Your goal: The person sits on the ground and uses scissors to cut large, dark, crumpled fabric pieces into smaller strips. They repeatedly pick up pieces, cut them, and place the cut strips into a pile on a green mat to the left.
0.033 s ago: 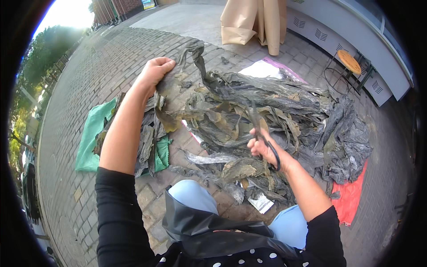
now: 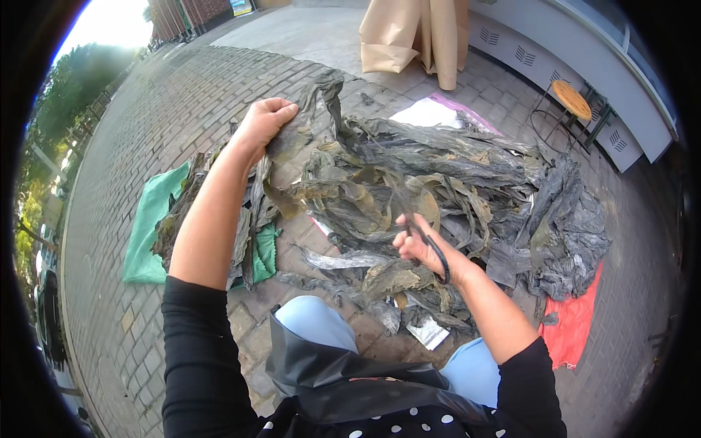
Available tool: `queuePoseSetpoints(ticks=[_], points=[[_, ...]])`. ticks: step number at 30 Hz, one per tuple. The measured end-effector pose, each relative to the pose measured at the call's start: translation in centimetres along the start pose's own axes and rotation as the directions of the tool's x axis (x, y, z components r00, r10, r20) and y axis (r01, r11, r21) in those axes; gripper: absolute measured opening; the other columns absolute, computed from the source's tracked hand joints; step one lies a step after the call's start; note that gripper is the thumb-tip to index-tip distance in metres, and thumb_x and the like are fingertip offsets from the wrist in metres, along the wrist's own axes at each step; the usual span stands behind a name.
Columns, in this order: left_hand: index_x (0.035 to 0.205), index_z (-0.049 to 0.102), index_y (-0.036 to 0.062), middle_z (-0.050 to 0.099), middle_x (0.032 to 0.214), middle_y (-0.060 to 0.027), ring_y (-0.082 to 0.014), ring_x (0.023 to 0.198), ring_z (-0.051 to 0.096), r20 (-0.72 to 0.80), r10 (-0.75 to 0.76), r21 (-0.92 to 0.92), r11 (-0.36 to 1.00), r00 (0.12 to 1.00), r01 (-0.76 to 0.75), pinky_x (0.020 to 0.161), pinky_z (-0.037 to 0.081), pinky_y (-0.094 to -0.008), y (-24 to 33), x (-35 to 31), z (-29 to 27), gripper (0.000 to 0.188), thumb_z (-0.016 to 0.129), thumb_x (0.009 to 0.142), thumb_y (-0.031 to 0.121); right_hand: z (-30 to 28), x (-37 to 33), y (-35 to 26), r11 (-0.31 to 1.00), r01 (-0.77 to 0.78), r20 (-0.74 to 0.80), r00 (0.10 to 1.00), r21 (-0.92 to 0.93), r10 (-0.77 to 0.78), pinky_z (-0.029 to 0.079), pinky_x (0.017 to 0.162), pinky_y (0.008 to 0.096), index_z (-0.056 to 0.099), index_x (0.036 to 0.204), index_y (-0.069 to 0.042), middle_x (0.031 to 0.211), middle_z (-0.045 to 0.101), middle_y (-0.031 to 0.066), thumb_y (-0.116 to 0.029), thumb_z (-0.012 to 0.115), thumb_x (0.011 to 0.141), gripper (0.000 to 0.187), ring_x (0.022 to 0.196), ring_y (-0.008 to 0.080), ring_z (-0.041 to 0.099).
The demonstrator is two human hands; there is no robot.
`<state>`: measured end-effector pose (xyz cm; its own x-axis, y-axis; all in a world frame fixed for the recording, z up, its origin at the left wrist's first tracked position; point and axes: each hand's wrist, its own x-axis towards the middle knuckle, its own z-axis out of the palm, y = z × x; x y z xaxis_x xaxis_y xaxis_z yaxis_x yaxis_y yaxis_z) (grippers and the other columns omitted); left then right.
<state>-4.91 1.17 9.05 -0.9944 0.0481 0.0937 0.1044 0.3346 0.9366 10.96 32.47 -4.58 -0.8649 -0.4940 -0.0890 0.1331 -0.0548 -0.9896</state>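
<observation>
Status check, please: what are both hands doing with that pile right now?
Left hand gripping a raised dried kelp strip. Right hand holding black-handled scissors at the kelp pile. Green cloth beside it, nothing blocking.

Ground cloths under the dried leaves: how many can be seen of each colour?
Green cloth: 1
Red cloth: 1
White sheet with a pink edge: 1
Total: 3
</observation>
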Motion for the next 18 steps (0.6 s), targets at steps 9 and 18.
queuePoseSetpoints(ticks=[9,18], points=[[0.092,0.066,0.0008,0.066,0.08,-0.0169,-0.0284,0.074,0.065,0.084,0.376,0.568,0.743,0.923,-0.354,0.069,0.05,-0.0344,-2.1,-6.0,7.4,0.021,0.069,0.081,0.019,1.9,3.2,-3.3,0.998,0.009,-0.013,1.0,-0.069,-0.01,0.048,0.073,0.0256,0.038,0.132,-0.006,0.092,0.054,0.0034,-0.065,0.053,0.084,0.078,0.079,0.0099,0.052],[0.091,0.064,0.0019,0.068,0.103,-0.0117,-0.0191,0.095,0.063,0.296,0.218,0.326,0.892,0.93,-0.313,0.081,0.048,-0.0309,-3.8,-5.3,5.4,0.012,0.066,0.085,0.011,4.0,4.1,-5.6,0.998,-0.05,-0.147,0.988,0.038,0.055,0.034,0.04,0.0206,0.047,0.083,-0.01,0.062,0.045,-0.0039,-0.049,0.053,0.093,0.041,0.047,0.0039,0.04]])
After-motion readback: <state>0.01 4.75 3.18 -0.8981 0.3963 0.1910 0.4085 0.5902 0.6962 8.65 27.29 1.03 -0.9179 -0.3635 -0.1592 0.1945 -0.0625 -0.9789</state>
